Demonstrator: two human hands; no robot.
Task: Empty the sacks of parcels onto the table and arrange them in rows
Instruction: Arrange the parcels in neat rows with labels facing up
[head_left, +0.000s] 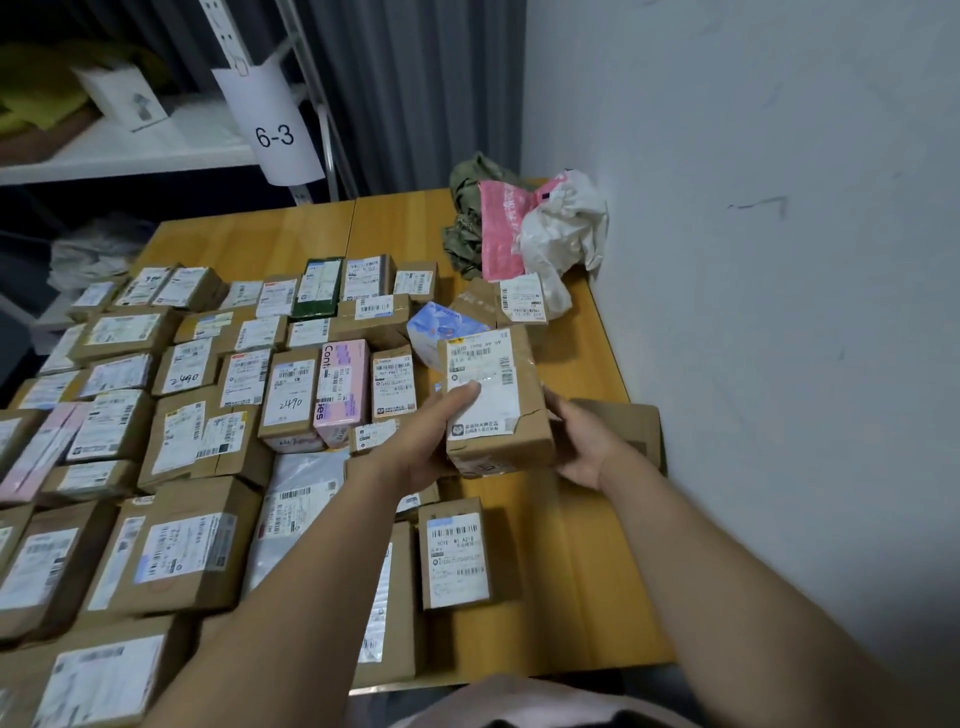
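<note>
A brown cardboard parcel (496, 400) with a white shipping label is held above the wooden table (545, 545), at its right part. My left hand (431, 436) grips its left side with the thumb lying on the label. My right hand (584, 441) grips its right side from underneath. Several labelled parcels lie in rows over the left and middle of the table, among them a pink box (340, 389) and a small brown box (454, 553) just below my hands. A blue-and-white packet (441, 325) lies behind the held parcel.
A heap of crumpled sacks, green (470, 218), pink (501, 228) and white (563, 228), lies at the table's far right corner against the wall (779, 260). A flat cardboard box (628, 421) sits under my right hand. A shelf rack with a "6-3" tag (275, 135) stands behind.
</note>
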